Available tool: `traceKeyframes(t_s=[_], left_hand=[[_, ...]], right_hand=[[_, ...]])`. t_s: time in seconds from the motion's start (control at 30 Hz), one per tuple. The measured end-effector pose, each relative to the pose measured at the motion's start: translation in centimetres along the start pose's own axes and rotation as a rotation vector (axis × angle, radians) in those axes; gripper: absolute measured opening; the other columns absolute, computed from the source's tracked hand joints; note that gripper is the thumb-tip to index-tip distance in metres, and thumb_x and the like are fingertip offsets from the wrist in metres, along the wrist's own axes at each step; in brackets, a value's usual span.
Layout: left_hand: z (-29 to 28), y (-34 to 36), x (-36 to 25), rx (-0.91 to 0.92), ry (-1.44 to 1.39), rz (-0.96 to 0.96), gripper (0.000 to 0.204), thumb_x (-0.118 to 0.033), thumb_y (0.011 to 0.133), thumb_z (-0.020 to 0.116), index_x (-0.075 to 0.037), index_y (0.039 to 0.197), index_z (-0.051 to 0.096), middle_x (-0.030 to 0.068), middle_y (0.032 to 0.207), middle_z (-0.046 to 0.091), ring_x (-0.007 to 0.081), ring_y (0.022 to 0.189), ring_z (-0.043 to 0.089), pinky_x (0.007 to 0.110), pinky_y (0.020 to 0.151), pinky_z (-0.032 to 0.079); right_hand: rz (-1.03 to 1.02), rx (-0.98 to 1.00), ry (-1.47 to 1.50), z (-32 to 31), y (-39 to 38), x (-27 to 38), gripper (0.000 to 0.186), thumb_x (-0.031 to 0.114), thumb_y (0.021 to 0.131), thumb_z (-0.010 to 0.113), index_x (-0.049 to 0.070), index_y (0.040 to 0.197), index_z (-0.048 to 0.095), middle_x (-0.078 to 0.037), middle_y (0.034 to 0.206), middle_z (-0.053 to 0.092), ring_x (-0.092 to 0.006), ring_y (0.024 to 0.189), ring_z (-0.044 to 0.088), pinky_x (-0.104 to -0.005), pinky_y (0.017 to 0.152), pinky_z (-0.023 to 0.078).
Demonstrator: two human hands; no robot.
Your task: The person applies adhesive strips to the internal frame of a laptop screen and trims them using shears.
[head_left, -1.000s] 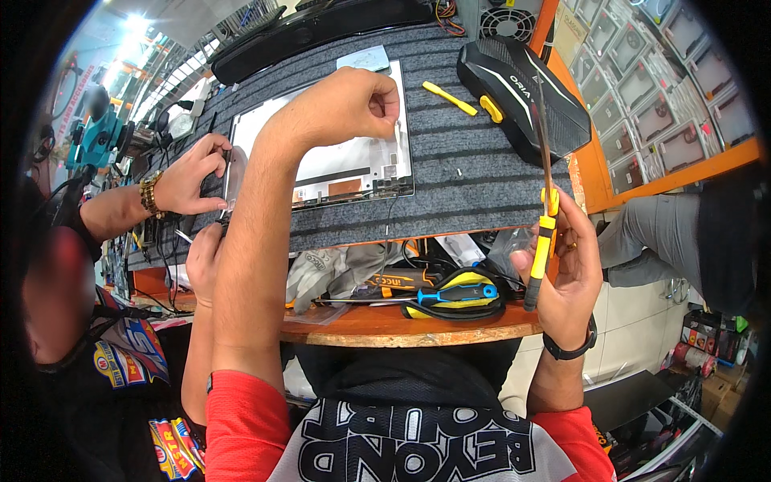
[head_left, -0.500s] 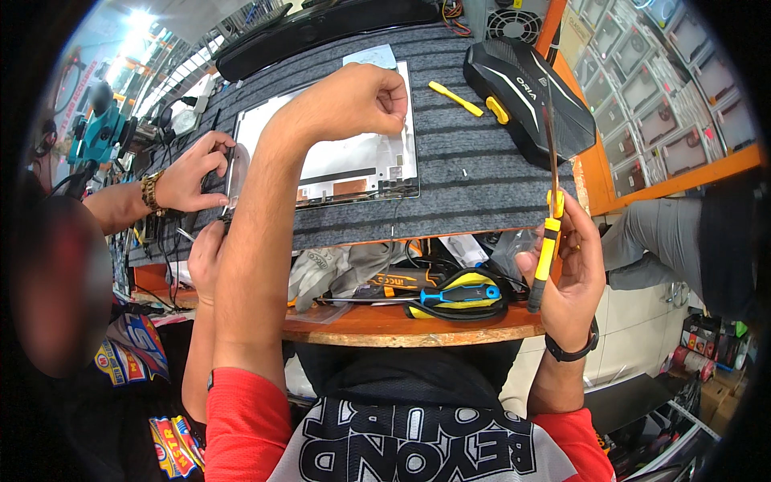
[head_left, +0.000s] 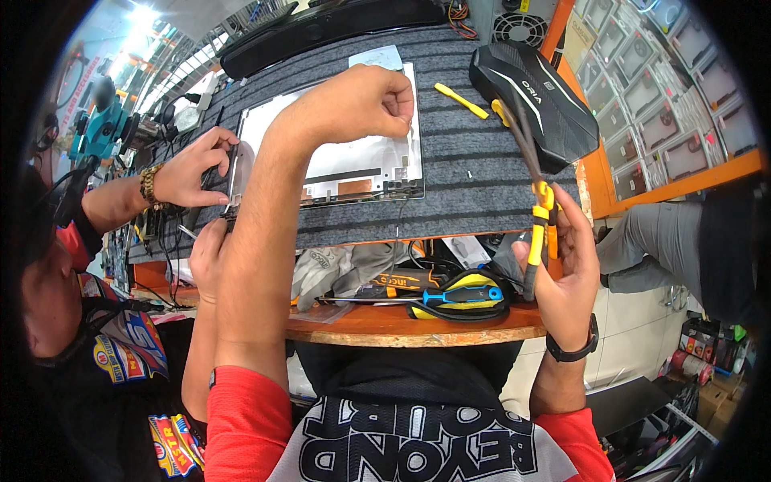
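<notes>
My left hand is bent over the right part of a white panel with dark edges, which looks like a laptop lid. Its fingers are closed in a pinch near the panel's right edge; whatever sits between them is hidden. In my right hand are long-nose pliers with yellow and black handles, held upright past the bench's right end, their long jaws slightly apart. A co-worker's hand with a gold bracelet touches the panel's left edge. The co-worker's other hand is beside my left forearm, near a thin metal rod.
A yellow pry tool and a black hard case lie on the grey striped mat. Below, an open shelf holds a blue screwdriver, gloves and cables. An orange-framed display rack stands at the right.
The pliers have tilted to the left and their jaws have come apart. My right hand has shifted slightly left. My left hand stays almost where it was. The co-worker's head has moved.
</notes>
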State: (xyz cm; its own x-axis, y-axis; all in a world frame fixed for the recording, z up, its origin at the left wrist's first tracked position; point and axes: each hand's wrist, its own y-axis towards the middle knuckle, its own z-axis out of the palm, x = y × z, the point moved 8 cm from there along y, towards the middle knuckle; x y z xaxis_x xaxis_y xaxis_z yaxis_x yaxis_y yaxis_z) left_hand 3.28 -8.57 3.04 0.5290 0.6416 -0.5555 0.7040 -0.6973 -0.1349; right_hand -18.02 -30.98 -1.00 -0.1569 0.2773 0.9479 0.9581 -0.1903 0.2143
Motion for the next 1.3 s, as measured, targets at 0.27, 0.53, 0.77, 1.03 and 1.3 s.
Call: traceKeyframes(t_s=[0.27, 0.53, 0.77, 1.03, 1.3], left_hand=[[0.4, -0.4, 0.0, -0.049, 0.03, -0.012, 0.017, -0.011, 0.087, 0.077, 0.002, 0.098, 0.072, 0.0112, 0.089, 0.078, 0.0188, 0.085, 0.074, 0.034, 0.086, 0.059], [0.8, -1.0, 0.3, -0.163, 0.063, 0.045, 0.019, -0.015, 0.082, 0.08, -0.001, 0.093, 0.072, 0.015, 0.087, 0.078, 0.0279, 0.085, 0.077, 0.038, 0.08, 0.06], [1.5, -2.0, 0.5, -0.227, 0.075, -0.032, 0.013, -0.015, 0.082, 0.076, -0.005, 0.089, 0.072, 0.0133, 0.088, 0.077, 0.0318, 0.086, 0.076, 0.042, 0.08, 0.059], [1.8, -1.8, 1.2, -0.245, 0.057, 0.038, 0.013, -0.014, 0.085, 0.074, -0.003, 0.091, 0.072, 0.0147, 0.093, 0.077, 0.0306, 0.089, 0.075, 0.041, 0.082, 0.058], [1.3, -1.6, 2.2, -0.3, -0.053, 0.089, 0.016, -0.011, 0.085, 0.075, -0.001, 0.097, 0.073, 0.0123, 0.092, 0.074, 0.0237, 0.084, 0.071, 0.037, 0.079, 0.057]], right_hand=[[-0.102, 0.188, -0.693, 0.7, 0.7, 3.8, 0.056, 0.0, 0.098, 0.068, 0.005, 0.152, 0.053, -0.02, 0.12, 0.062, -0.037, 0.109, 0.066, -0.0426, 0.093, 0.053], [-0.182, 0.272, -0.954, 0.9, 1.8, 4.3, 0.058, -0.004, 0.097, 0.058, 0.001, 0.154, 0.048, -0.027, 0.123, 0.061, -0.0451, 0.112, 0.064, -0.0491, 0.098, 0.052], [-0.137, 0.404, -1.305, 1.4, 2.5, 3.3, 0.058, 0.0, 0.093, 0.06, 0.002, 0.151, 0.054, -0.02, 0.116, 0.063, -0.038, 0.108, 0.067, -0.0441, 0.089, 0.058], [-0.508, 0.302, -0.911, 3.0, 7.2, 8.0, 0.021, 0.008, 0.097, 0.068, 0.004, 0.118, 0.071, -0.017, 0.104, 0.066, -0.0386, 0.098, 0.067, -0.0464, 0.085, 0.055], [-0.569, 0.504, -0.589, 11.5, 15.6, 3.9, 0.016, 0.011, 0.094, 0.074, -0.001, 0.105, 0.077, -0.017, 0.095, 0.071, -0.0356, 0.089, 0.07, -0.0431, 0.079, 0.055]])
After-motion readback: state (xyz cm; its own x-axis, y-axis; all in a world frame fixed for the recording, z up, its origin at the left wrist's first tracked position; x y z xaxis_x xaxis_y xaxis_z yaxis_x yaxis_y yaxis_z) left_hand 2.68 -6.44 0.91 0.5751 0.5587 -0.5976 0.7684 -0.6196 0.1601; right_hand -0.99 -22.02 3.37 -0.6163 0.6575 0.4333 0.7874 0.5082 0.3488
